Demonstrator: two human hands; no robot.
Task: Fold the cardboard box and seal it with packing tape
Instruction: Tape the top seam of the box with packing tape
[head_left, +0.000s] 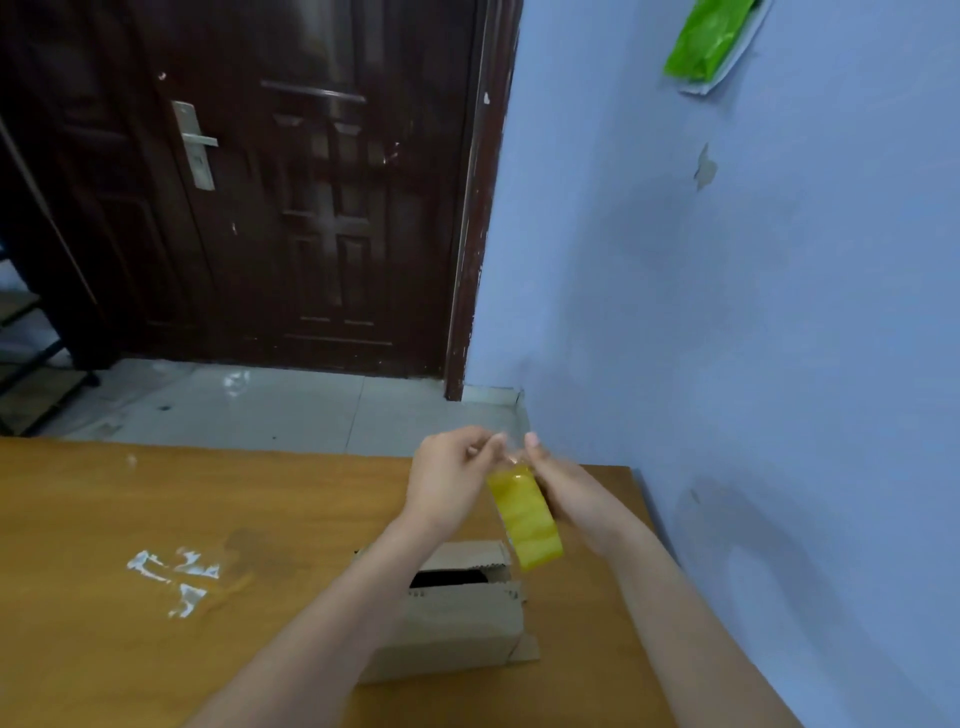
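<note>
Between my two hands, raised above the desk: one strip of yellow packing tape, hanging down from the grip toward the box.

Item, left hand: fingers curled, pinching the strip's top end, which looks clear and crumpled there; the exact contact is blurred.

Item, right hand: thumb up, fingers closed on the same top end from the other side. Both grips narrow, both holding tape. I cannot tell whether the strip is cut free or runs to a roll; no roll is in view.

Item, cardboard box: below the grip and just nearer to me, resting on the desk. Walls stand squared up. Top flaps are only partly down, with a dark gap open between them; one small flap sticks out at its lower right corner. No tape shows on it.

Item, pale scraps of stuck residue: on the desk, well left of the grip.

Status, as I judge it: folding largely done, top closure unfinished, sealing not begun. Left to do: press the flaps shut, lay the strip over the seam, smooth it down.
</note>
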